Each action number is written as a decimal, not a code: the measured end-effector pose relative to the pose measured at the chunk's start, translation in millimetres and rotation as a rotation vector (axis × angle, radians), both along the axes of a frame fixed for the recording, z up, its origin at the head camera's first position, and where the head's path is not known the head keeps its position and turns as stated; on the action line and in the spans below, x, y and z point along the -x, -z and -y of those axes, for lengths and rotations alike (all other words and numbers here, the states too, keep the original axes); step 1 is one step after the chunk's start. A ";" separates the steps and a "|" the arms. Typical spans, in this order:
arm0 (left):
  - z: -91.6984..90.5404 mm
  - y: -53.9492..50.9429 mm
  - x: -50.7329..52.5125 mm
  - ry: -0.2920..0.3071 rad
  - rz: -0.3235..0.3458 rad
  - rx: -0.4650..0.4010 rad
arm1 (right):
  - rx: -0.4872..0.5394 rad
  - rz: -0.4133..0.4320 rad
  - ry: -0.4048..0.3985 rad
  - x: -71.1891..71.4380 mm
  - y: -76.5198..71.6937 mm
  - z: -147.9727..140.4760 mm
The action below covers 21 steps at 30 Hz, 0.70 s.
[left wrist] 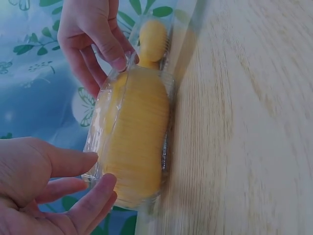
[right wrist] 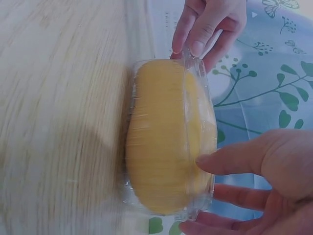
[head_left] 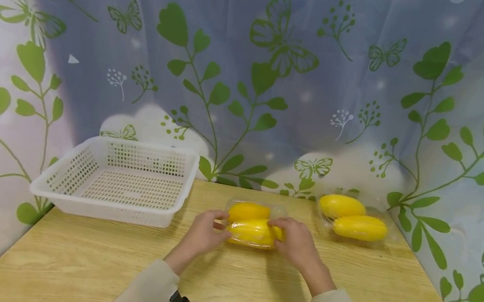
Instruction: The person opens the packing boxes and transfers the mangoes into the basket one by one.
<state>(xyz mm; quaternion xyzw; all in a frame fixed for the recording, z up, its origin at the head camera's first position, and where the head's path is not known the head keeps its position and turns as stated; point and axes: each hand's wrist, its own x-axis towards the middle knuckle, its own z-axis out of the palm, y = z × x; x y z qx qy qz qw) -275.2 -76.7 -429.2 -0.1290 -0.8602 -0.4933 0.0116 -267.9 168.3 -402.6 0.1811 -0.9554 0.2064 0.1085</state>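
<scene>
On the wooden table (head_left: 71,261), at the middle and directly before the person, a clear plastic box (right wrist: 186,105) is sitting with two yellow fruits inside. The nearer fruit (head_left: 251,232) is lying lengthwise along the front, and the farther fruit (head_left: 249,211) is lying just behind it. Farther back on the right, a second clear box (head_left: 326,222) is holding two more: a rear fruit (head_left: 342,206) and, overlapping it from where I am standing, a front fruit (head_left: 360,228). Over on the left, a white basket (head_left: 110,211) is standing upright, its walls and floor showing rows of small openings.

The box between the hands is catching bright glints, and a rim is running along its length. I cannot tell whether its lid is fastened. Through the plastic, the nearer fruit is showing as plump, smooth and long with rounded ends; the farther one is looking a little more orange.

The left hand (head_left: 203,232) is pinching the box's left end between thumb and fingers, the fingertips slightly apart. The right hand (head_left: 300,243) is gripping the right end, thumb pressing the side, fingers separated and reaching around the end. Behind the table, a curtain (head_left: 223,16) is hanging, printed with green butterflies and leaves.
</scene>
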 end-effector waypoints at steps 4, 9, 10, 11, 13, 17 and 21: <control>3.4 -2.4 -3.8 -0.001 0.009 0.014 | 0.003 0.017 0.000 -4.4 -3.4 2.4; 6.6 -5.1 -11.3 0.002 0.012 0.041 | -0.016 0.032 0.006 -10.7 -6.9 5.0; 7.1 -5.2 -12.8 0.004 0.016 0.042 | -0.021 0.033 0.007 -11.9 -7.1 5.4; 7.5 -5.5 -14.3 0.006 0.020 0.043 | -0.025 0.031 0.009 -12.8 -7.2 5.8; 7.9 -5.4 -16.6 0.008 0.034 0.041 | -0.028 0.035 0.013 -14.9 -7.5 6.4; 9.3 -4.6 -18.5 0.019 0.038 0.040 | -0.041 0.030 0.006 -17.3 -7.5 7.3; 10.2 -5.5 -16.2 0.018 0.026 0.046 | -0.048 0.001 -0.002 -18.0 -6.5 7.7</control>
